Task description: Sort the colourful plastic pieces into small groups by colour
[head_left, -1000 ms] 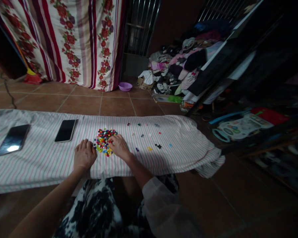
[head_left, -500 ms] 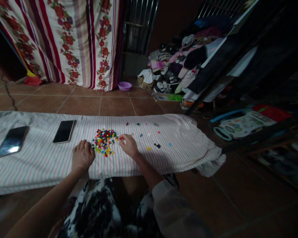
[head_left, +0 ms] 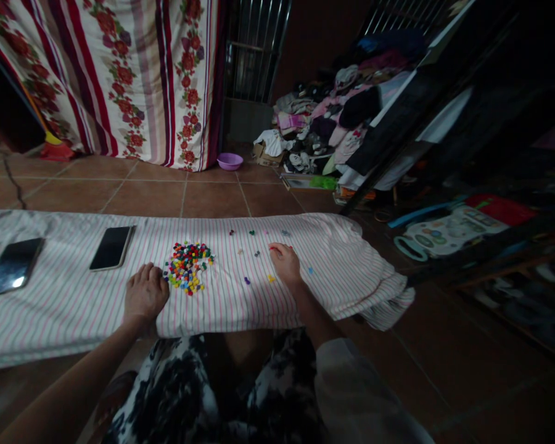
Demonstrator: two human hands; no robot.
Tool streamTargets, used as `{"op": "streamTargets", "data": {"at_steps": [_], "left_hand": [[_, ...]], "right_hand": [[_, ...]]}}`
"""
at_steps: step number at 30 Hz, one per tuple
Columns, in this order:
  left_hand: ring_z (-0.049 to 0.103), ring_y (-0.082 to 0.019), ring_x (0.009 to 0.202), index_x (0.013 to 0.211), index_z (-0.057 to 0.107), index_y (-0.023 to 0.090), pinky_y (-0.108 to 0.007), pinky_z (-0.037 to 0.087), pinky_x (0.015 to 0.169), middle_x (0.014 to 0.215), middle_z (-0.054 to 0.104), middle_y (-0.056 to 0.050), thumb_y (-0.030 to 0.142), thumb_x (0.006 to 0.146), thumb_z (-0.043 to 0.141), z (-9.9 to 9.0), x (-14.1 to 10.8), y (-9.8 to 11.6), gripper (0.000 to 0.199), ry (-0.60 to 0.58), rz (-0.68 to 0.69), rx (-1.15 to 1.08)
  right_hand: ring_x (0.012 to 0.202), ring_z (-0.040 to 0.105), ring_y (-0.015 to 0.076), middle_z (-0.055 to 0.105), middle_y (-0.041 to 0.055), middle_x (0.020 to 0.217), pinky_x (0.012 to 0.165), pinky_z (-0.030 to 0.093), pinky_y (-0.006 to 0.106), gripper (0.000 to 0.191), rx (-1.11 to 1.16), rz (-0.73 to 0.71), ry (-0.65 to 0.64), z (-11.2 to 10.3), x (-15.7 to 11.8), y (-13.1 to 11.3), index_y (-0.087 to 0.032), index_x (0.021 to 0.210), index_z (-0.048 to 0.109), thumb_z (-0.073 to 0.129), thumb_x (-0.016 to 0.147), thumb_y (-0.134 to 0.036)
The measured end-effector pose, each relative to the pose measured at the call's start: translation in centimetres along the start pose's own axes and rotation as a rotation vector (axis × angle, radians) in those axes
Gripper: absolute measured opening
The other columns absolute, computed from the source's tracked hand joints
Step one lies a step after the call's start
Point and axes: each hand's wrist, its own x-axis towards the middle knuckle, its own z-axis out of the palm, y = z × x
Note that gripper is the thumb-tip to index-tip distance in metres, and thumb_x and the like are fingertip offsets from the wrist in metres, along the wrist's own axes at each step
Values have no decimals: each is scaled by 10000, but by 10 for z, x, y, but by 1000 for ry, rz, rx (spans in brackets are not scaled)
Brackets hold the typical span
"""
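Heap of small multicoloured plastic beads (head_left: 187,268), near the middle of a pink-and-grey striped cotton cloth (head_left: 240,311). Left hand (head_left: 145,293): open, flat, just beside the heap. Right hand (head_left: 284,262): apart, fingers curled, grip unclear. Glass-faced smartphone (head_left: 111,248) and second smartphone (head_left: 13,267) toward the cloth's left end. Beyond: glazed terracotta tile floor (head_left: 213,198), floral curtain (head_left: 134,80).

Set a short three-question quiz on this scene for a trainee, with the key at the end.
1. True or false: the left hand rests on the cloth just left of the pile of small coloured pieces, and the right hand is farther right, apart from that pile.
2. What stands on the floor by the lower edge of the floral curtain? A) a white kettle B) a purple basin C) a blue bucket
3. How many smartphones lie on the striped cloth?

Key: 1 true; 2 B; 3 two.
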Motion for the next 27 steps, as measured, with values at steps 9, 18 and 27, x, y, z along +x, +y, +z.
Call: {"op": "streamTargets", "data": {"at_steps": [9,18,27], "left_hand": [[528,-335,1244,1036,610,138,-482,431,989,1280,604,-198,272,898,364,0,0,-2,312,-15,37,72],[553,-313,1219,1047,596,146,-462,441,986,1276,612,-177,272,904,362,0,0,-2,302,-20,46,98],[543,-318,1242,1060,595,151,-478,434,1006,1291,605,-183,267,878,406,1,0,-3,287,-28,19,56]], "right_hand": [[886,653,208,744,85,939,863,490,312,319,-144,263,94,-42,21,64,-190,926,739,461,773,-163],[860,655,172,743,58,914,841,485,280,311,-203,249,-29,-32,36,78,-198,904,746,482,763,-113],[902,663,176,738,74,965,870,480,279,317,-287,177,-77,-12,40,82,-210,928,763,503,779,-105]]}}
